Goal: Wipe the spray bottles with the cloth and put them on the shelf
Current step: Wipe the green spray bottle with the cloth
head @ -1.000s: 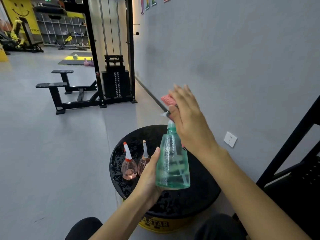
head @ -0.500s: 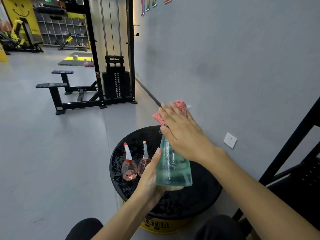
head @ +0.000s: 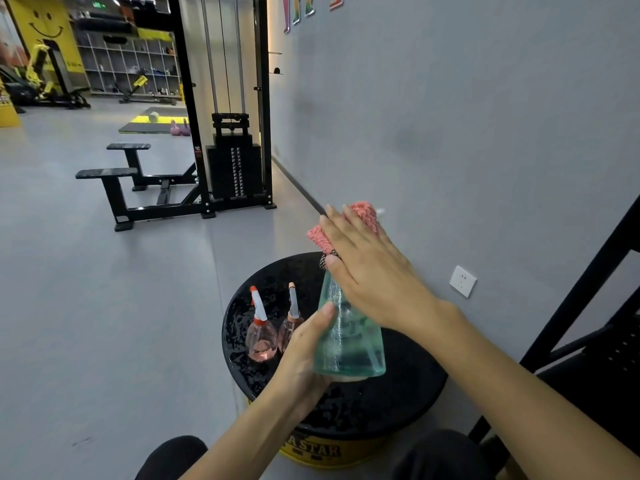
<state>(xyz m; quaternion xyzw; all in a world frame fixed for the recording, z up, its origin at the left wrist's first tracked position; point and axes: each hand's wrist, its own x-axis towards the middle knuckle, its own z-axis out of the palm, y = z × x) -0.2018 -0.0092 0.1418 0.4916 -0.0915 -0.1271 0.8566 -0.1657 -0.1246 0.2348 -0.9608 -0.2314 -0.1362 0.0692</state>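
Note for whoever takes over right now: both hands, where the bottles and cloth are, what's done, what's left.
Left hand grips the green spray bottle low, above the black drum top.
Right hand, fingers straight, presses the pink cloth onto its nozzle end.
Two small pink bottles stand on the drum, left of it.
Done: nothing shelved in view.
Left: finish green, wipe both pink ones, shelve all three; black rack at right is probably the shelf.
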